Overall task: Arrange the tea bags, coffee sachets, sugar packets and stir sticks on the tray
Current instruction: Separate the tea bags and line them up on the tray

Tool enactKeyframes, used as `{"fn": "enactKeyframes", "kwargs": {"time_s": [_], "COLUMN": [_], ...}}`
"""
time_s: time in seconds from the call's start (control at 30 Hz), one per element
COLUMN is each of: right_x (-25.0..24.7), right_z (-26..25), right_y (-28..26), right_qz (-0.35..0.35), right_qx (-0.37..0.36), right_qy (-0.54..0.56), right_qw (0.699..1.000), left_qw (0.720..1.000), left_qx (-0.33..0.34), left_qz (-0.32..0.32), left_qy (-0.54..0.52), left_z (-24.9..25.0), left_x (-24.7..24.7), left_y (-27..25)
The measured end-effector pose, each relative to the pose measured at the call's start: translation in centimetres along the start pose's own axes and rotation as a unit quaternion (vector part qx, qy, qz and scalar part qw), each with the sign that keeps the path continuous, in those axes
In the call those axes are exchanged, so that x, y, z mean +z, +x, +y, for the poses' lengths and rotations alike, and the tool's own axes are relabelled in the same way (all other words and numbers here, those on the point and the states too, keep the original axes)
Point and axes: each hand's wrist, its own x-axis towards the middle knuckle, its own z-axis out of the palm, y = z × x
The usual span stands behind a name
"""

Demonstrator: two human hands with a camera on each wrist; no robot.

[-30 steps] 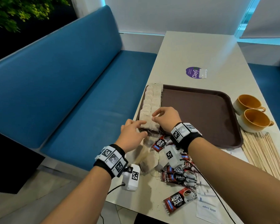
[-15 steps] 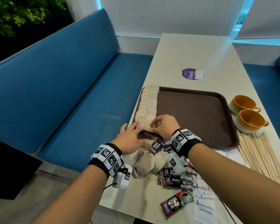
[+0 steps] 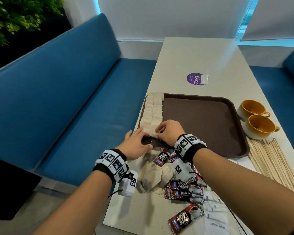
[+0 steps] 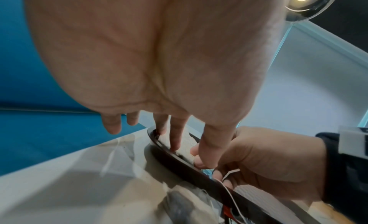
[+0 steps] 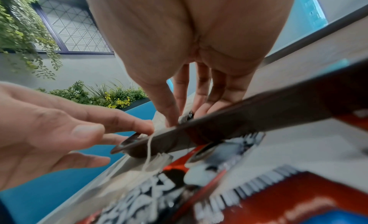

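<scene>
A brown tray (image 3: 202, 126) lies on the pale table. Two columns of tea bags (image 3: 154, 109) run along its left side. Both hands meet at the tray's near-left corner. My left hand (image 3: 140, 141) lays straight fingers on the nearest tea bag (image 3: 151, 130). My right hand (image 3: 161, 131) pinches that same bag between thumb and curled fingers, just behind the tray rim (image 5: 239, 117). A tea bag string (image 4: 229, 191) hangs over the rim. Loose tea bags (image 3: 153, 177), coffee sachets (image 3: 182, 189) and white sugar packets (image 3: 215, 224) lie near me. Stir sticks (image 3: 275, 165) lie to the right.
Two orange cups (image 3: 260, 128) stand right of the tray, above the sticks. A purple sticker (image 3: 196, 78) lies on the far table. A blue bench (image 3: 66, 99) runs along the left; the table's left edge is just beside the tray.
Both hands stay at the tray's near-left corner. The left fingers have slid a little further onto the nearest tea bag. The head view has shifted slightly.
</scene>
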Motion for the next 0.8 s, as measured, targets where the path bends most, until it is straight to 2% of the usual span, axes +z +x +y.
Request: {"fn": "enactKeyframes", "kwargs": {"time_s": [0.2,0.4,0.53,0.67,0.8], "right_x": [-0.3,-0.1,0.5,0.7,0.6], "right_z": [-0.1,-0.2,-0.4,-1.3,-1.6], "right_y": [0.2,0.3,0.2,0.4,0.4], "right_qz": [0.004,0.06,0.02,-0.005,0.0], "right_qx": [0.007,0.03,0.068,0.083,0.093], "right_qy": [0.01,0.074,0.125,0.085,0.082], "right_qw": [1.0,0.995,0.99,0.993,0.992], "left_qw": [1.0,0.999,1.0,1.0,1.0], "left_qx": [0.003,-0.003,-0.002,-0.011,-0.014], "left_qz": [0.007,0.016,-0.011,-0.024,-0.019], "left_qy": [-0.007,-0.037,-0.019,0.002,-0.001], "left_z": [-0.2,-0.7,-1.2,-1.5,-1.6], "left_x": [0.1,0.5,1.6,2.1,2.0], "left_y": [0.3,-0.3,-0.2,0.1,0.3]}}
